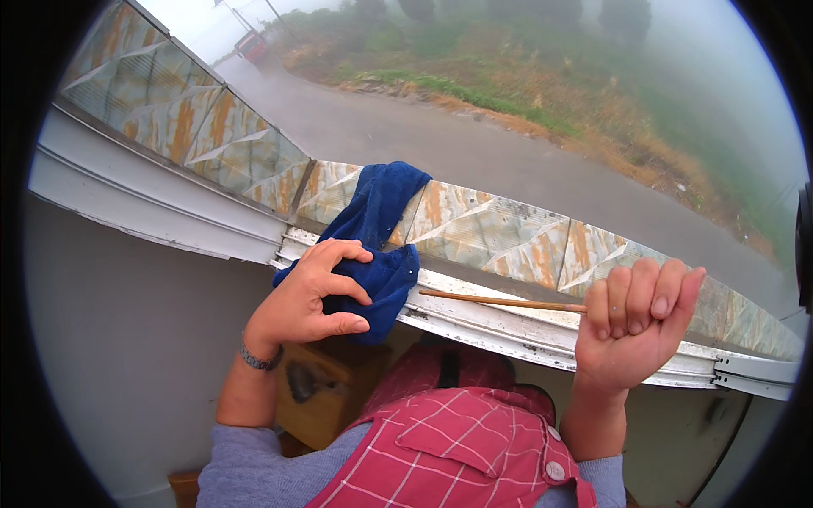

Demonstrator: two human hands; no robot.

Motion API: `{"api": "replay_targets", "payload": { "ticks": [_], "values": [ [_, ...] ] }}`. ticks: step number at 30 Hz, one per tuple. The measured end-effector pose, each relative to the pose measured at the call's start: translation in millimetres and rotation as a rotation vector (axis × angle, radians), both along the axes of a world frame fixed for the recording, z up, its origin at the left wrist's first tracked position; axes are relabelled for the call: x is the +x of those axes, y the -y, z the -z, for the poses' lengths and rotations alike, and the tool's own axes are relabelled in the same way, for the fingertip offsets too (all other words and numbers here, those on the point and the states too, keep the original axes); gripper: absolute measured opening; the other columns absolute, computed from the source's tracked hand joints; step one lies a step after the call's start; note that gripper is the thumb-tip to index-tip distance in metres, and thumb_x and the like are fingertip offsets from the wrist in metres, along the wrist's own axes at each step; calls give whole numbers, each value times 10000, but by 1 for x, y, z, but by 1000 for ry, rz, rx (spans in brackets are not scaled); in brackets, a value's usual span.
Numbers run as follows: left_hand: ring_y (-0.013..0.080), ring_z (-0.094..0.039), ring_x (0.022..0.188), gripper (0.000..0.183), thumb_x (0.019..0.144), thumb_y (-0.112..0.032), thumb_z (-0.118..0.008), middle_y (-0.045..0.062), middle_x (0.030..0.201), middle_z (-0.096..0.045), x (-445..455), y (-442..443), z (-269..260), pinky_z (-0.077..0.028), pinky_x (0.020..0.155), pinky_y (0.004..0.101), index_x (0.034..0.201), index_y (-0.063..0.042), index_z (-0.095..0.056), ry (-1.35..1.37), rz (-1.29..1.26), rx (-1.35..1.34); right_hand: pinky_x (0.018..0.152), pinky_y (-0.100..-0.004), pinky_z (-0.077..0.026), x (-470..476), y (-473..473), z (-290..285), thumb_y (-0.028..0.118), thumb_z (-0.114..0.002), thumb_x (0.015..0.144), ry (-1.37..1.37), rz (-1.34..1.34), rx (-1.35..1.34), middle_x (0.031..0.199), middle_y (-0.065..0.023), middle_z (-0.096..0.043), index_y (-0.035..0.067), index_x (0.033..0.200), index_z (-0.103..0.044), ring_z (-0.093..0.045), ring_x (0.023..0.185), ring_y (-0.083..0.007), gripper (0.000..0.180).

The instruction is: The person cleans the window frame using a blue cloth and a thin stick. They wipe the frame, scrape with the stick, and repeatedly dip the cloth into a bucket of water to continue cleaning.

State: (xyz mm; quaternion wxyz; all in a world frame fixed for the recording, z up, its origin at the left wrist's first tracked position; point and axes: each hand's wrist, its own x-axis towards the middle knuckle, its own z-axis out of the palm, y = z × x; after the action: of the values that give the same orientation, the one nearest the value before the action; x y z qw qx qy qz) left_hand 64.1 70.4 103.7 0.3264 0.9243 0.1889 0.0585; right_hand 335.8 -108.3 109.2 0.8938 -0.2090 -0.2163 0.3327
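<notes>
A dark blue cloth (387,197) drapes over the tiled outer sill and down across the white window track (489,320). On the cloth's lower part rests my left hand (324,292), fingers curved and apart; no fold is visibly pinched between thumb and fingers. My right hand (638,324) is closed in a fist around a thin wooden stick, possibly a chopstick (502,300). The stick points left over the track, its tip near the cloth's edge. Whether the tip touches the track I cannot tell. Dark specks of dirt mark the track's grooves.
Patterned tiles (495,235) cover the outer sill, with a paved road (444,146) and grass beyond. A red vehicle (251,46) is far off on the road. Below the track stand a grey wall (140,330) and a wooden piece of furniture (317,394).
</notes>
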Motion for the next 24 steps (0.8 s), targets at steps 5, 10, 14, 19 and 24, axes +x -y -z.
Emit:
{"api": "replay_targets", "payload": {
  "ticks": [5, 10, 14, 19, 24],
  "values": [
    [292, -485, 1119, 202, 683, -210, -770, 109, 1138, -545, -4, -7, 11, -338, 988, 398, 654, -83, -615, 22, -48, -2, 357, -222, -220, -20, -38, -3, 425, -226, 1034, 43, -109, -13, 512, 17, -295, 131, 690, -371, -186, 413, -83, 476],
    [316, -461, 1179, 167, 666, -172, -761, 112, 1187, -533, -6, -12, 11, -318, 1022, 424, 704, -88, -622, 6, 5, -2, 372, -232, -198, -31, -51, -7, 440, -218, 1033, 71, -193, -29, 512, 17, -303, 133, 690, -377, -177, 418, -86, 487],
    [314, -458, 1183, 228, 665, -217, -777, 114, 1203, -530, -9, -15, 10, -319, 1022, 426, 831, -102, -671, 27, 5, -31, 379, -229, -191, -25, -42, -9, 451, -202, 1032, 89, -271, -65, 502, 20, -293, 137, 688, -374, -171, 421, -84, 496],
    [321, -457, 1188, 313, 677, -259, -784, 116, 1208, -537, -9, -15, 15, -310, 1030, 440, 945, -117, -708, 55, -22, -75, 369, -218, -164, -21, -27, -15, 451, -192, 1033, 52, -302, -104, 490, 26, -278, 144, 688, -367, -172, 416, -78, 494],
    [320, -466, 1198, 230, 670, -239, -782, 111, 1180, -548, 2, -2, 16, -282, 1053, 502, 842, -110, -702, 74, 14, 74, 351, -222, -193, -14, -25, -18, 413, -211, 1041, -10, -163, -23, 507, 12, -289, 132, 696, -363, -186, 422, -90, 470]
  ]
}}
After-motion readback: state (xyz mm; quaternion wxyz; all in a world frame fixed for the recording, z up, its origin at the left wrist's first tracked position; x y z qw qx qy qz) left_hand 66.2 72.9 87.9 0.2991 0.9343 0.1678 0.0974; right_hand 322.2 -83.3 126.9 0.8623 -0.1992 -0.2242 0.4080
